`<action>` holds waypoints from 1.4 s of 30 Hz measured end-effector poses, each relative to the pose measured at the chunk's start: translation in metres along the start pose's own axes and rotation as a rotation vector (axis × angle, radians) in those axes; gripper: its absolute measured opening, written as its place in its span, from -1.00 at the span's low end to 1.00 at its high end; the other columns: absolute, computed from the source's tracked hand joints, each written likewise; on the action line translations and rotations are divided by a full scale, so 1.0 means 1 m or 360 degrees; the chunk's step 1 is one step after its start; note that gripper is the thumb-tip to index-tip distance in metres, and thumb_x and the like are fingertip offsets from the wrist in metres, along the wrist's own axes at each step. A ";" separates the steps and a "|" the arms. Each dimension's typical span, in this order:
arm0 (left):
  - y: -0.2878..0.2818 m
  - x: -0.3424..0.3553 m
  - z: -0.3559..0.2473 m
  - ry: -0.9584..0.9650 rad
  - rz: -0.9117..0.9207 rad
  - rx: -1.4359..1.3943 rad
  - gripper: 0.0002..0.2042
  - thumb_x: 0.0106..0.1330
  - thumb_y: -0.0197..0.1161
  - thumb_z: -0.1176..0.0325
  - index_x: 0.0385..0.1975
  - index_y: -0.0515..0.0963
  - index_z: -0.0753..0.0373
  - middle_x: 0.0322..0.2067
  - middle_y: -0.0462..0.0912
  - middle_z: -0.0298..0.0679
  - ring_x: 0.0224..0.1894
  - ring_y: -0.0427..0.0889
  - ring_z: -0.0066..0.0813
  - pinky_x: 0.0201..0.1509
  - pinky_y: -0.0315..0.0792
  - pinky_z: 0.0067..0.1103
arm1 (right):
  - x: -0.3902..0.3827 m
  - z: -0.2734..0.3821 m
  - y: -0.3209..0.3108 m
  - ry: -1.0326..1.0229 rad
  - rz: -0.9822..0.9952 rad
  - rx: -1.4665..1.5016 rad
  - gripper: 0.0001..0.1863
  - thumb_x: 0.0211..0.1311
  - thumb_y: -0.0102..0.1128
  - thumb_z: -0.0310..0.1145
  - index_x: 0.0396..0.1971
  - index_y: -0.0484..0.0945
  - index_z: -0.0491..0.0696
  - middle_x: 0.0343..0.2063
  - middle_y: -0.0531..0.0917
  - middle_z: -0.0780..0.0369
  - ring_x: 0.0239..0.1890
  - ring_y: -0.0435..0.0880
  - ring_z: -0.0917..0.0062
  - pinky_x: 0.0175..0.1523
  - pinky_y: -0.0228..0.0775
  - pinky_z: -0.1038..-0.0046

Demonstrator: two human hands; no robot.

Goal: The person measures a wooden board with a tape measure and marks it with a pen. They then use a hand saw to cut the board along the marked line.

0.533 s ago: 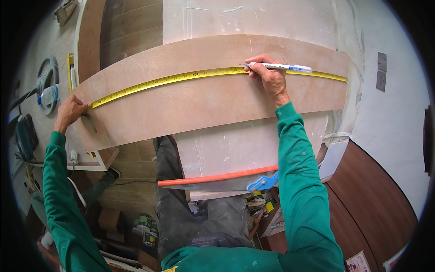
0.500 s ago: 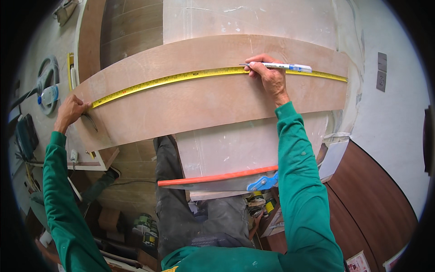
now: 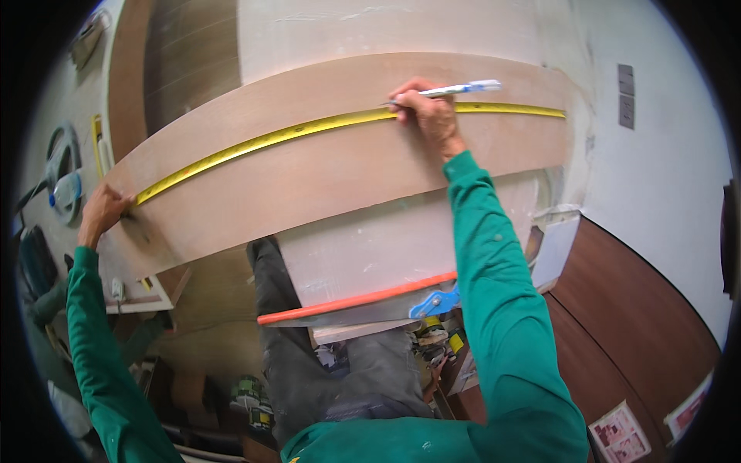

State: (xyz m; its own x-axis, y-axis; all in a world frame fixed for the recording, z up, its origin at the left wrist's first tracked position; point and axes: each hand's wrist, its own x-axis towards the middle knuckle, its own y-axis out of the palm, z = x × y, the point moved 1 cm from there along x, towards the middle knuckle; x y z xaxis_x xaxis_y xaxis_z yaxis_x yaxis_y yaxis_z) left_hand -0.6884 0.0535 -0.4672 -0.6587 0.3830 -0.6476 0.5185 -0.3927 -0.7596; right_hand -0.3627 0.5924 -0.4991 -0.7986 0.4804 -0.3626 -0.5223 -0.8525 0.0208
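A long pinkish-brown board (image 3: 324, 170) lies crosswise in front of me. Along its length stretches a yellow measuring tape (image 3: 270, 141), reaching to the board's right end. My left hand (image 3: 106, 212) pinches the tape's left end at the board's left edge. Between the fingers of my right hand (image 3: 434, 119) is a white pen (image 3: 459, 89) with a clear cap on its back end; its tip is at the board just above the tape. That hand rests across the tape, hiding a short piece of it.
Nearer me, a handsaw (image 3: 363, 306) with an orange blade guard and blue handle lies on a pale board (image 3: 347, 255). A wall with a grey switch plate (image 3: 626, 96) stands right, above brown panels (image 3: 617, 309). At left is a grey ring-shaped tool (image 3: 63, 170). Cans (image 3: 251, 397) stand below.
The whole scene has shifted left and tilted slightly as my head turned. My right hand with the pen stays by the tape, the pen tilted more steeply. My left hand keeps its hold.
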 end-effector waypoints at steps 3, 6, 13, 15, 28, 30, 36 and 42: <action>0.011 -0.005 0.009 0.0095 -0.0203 0.0016 -0.50 0.25 0.35 0.01 -0.67 0.59 0.41 -0.59 0.56 0.03 -0.39 0.59 -0.08 -0.24 0.45 -0.27 | -0.003 0.006 0.003 0.0060 0.0006 0.0024 -0.89 0.10 0.19 -0.53 -0.50 0.67 -0.22 -0.62 0.67 0.23 -0.64 0.58 0.67 -0.55 0.42 0.61; 0.017 0.004 0.022 0.0104 -0.0106 0.0008 -0.52 0.23 0.36 -0.01 -0.61 0.63 0.38 -0.60 0.55 0.03 -0.33 0.60 -0.08 -0.16 0.47 -0.28 | -0.004 0.007 0.003 0.0020 0.0024 0.0059 -0.90 0.11 0.21 -0.51 -0.50 0.67 -0.20 -0.63 0.66 0.24 -0.64 0.58 0.67 -0.55 0.42 0.61; 0.006 -0.003 0.006 0.0130 -0.0111 0.0050 -0.55 0.17 0.39 0.02 -0.63 0.64 0.36 -0.60 0.60 0.02 -0.42 0.61 -0.06 -0.22 0.47 -0.26 | 0.000 -0.002 -0.003 0.0043 0.0143 -0.0095 -0.87 0.20 0.19 -0.49 -0.39 0.69 -0.19 -0.53 0.69 0.23 -0.57 0.58 0.67 -0.42 0.46 0.61; -0.011 -0.005 -0.018 0.0004 -0.0019 0.0003 -0.57 0.17 0.40 0.03 -0.62 0.67 0.37 -0.58 0.62 0.02 -0.42 0.63 -0.06 -0.25 0.47 -0.27 | -0.001 -0.003 -0.004 0.0001 0.0117 -0.0076 -0.88 0.15 0.21 -0.48 -0.44 0.70 -0.18 -0.56 0.70 0.22 -0.60 0.57 0.66 -0.46 0.44 0.59; -0.016 -0.014 -0.022 -0.0148 0.0034 -0.0120 -0.56 0.16 0.44 0.01 -0.55 0.71 0.39 -0.51 0.67 0.01 -0.41 0.66 -0.13 -0.27 0.48 -0.29 | 0.000 0.002 0.000 0.0020 0.0155 -0.0173 -0.84 0.13 0.23 -0.43 -0.39 0.72 -0.18 -0.52 0.74 0.19 -0.56 0.60 0.64 -0.35 0.48 0.57; -0.013 -0.015 -0.020 -0.0089 -0.0073 -0.0075 -0.55 0.17 0.44 0.01 -0.56 0.70 0.40 -0.52 0.67 0.01 -0.41 0.66 -0.13 -0.27 0.48 -0.29 | 0.000 0.002 0.000 0.0023 0.0159 -0.0170 -0.83 0.13 0.23 -0.42 -0.39 0.72 -0.18 -0.52 0.74 0.18 -0.56 0.61 0.63 -0.34 0.48 0.57; -0.023 -0.016 -0.031 -0.0219 0.0082 -0.0123 -0.55 0.15 0.45 0.02 -0.57 0.69 0.40 -0.49 0.66 0.04 -0.36 0.66 -0.11 -0.24 0.48 -0.29 | 0.000 0.001 0.000 0.0032 0.0140 -0.0140 -0.83 0.13 0.22 -0.42 -0.39 0.71 -0.18 -0.51 0.75 0.17 -0.56 0.61 0.62 -0.35 0.48 0.57; -0.015 -0.015 -0.022 -0.0112 0.0007 -0.0016 -0.55 0.16 0.41 -0.02 -0.57 0.71 0.35 -0.47 0.67 0.00 -0.35 0.66 -0.10 -0.22 0.49 -0.29 | 0.000 0.003 0.001 0.0006 0.0106 -0.0076 -0.84 0.13 0.19 -0.45 -0.40 0.70 -0.19 -0.51 0.74 0.16 -0.57 0.62 0.61 -0.37 0.49 0.56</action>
State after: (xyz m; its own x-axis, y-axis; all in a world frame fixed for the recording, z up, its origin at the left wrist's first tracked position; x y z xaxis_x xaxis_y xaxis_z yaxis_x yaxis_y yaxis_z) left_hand -0.6748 0.0720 -0.4474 -0.6930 0.3215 -0.6453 0.5266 -0.3855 -0.7577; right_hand -0.3644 0.5920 -0.4962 -0.8298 0.4217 -0.3656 -0.4532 -0.8914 0.0003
